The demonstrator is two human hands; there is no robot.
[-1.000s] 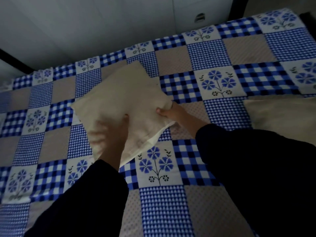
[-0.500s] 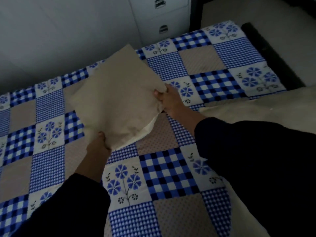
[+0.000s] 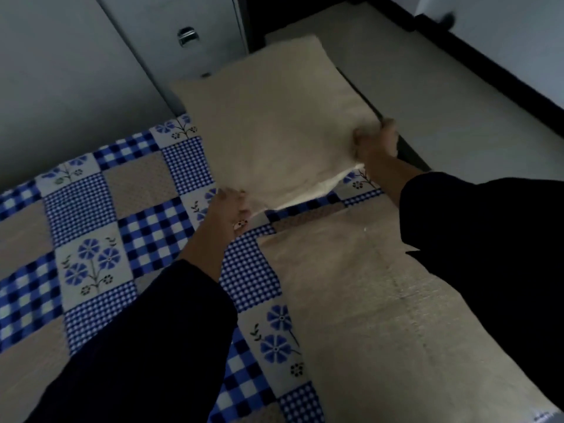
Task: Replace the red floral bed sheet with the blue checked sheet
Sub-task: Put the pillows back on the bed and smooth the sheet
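Observation:
The blue checked sheet, a patchwork of blue checks, beige squares and blue flowers, lies spread over the bed. A cream pillow is held above the bed's far right corner. My left hand grips its near left corner. My right hand grips its near right corner. White inner fabric shows along the pillow's near edge. No red floral sheet is in view.
A second cream pillow lies flat on the sheet at the near right, partly under my right sleeve. A white cabinet with a metal handle stands beyond the bed. Pale floor runs to the right of the bed's dark edge.
Both hands have carried the pillow from the middle of the bed to the far right corner. The view has swung right, bringing the second pillow closer.

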